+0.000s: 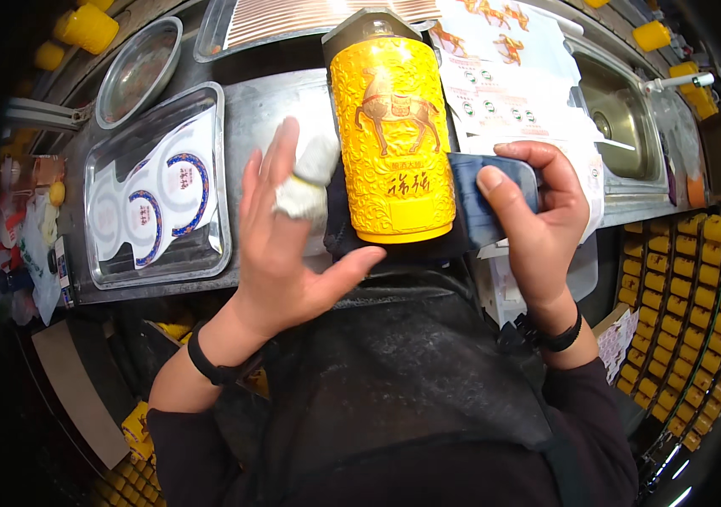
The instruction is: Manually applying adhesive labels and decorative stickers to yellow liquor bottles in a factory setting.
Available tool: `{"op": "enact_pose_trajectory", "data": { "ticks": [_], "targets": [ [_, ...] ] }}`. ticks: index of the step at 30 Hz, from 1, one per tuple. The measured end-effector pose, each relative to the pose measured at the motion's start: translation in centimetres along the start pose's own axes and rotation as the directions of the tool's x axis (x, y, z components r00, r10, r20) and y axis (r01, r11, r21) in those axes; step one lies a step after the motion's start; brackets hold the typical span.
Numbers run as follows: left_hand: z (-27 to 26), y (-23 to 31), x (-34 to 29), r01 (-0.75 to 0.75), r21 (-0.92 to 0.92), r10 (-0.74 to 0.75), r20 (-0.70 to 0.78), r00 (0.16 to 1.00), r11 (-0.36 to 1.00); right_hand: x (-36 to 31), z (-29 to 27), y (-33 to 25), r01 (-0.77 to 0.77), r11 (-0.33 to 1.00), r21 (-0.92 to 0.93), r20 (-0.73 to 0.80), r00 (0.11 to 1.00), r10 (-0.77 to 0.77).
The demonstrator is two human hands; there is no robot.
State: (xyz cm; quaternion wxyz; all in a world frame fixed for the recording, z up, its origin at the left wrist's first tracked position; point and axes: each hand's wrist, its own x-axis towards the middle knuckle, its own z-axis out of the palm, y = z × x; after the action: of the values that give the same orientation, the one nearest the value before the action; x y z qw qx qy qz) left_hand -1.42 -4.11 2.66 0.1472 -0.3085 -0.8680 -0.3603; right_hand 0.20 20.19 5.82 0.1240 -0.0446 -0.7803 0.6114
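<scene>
A yellow embossed ceramic bottle [394,135] lies on a dark cloth [348,220] in front of me, its neck pointing away. A brown horse decal and dark lettering show on its upper side. My right hand [546,211] pinches a dark blue flat pad [500,190] between thumb and fingers, with the pad's edge against or very near the bottle's right side. To the left of the bottle, my left hand [280,237] is open, thumb and fingers apart. Beyond its fingers sits a crumpled whitish cloth or sponge [305,182]; whether they touch is unclear.
At left, a metal tray [223,169] holds decal sheets, with a round metal bowl [157,76] behind it. Printed decal sheets [512,93] cover the counter at right, beside a sink [622,118]. Rows of yellow bottles [681,321] stand low at right.
</scene>
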Motion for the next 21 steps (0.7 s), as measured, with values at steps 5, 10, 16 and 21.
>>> {"op": "enact_pose_trajectory", "data": {
  "ticks": [5, 10, 16, 21],
  "targets": [
    [2.7, 2.0, 2.9, 0.036, -0.066, -0.039, -0.045, 0.998, 0.997, -0.4, 0.6, -0.2, -0.095, 0.992, 0.082, -0.003, 0.995, 0.095],
    [2.4, 1.4, 3.1, 0.093, -0.271, -0.094, 0.008, 0.995, 0.958, 0.1, -1.2, 0.7, -0.089, 0.989, 0.118, -0.037, 0.995, 0.094],
    [2.0, -0.6, 1.6, 0.327, -0.150, -0.276, 0.287, 0.917, 0.933, 2.8, -1.0, 1.6, -0.225, 0.924, 0.308, 0.061, 0.974, 0.217],
    [-0.2, -2.1, 2.3, 0.322, -0.406, -0.192, 0.329, 0.925, 0.856, 9.1, -1.4, 2.0, -0.231, 0.930, 0.285, 0.140, 0.970, 0.198]
  ]
}}
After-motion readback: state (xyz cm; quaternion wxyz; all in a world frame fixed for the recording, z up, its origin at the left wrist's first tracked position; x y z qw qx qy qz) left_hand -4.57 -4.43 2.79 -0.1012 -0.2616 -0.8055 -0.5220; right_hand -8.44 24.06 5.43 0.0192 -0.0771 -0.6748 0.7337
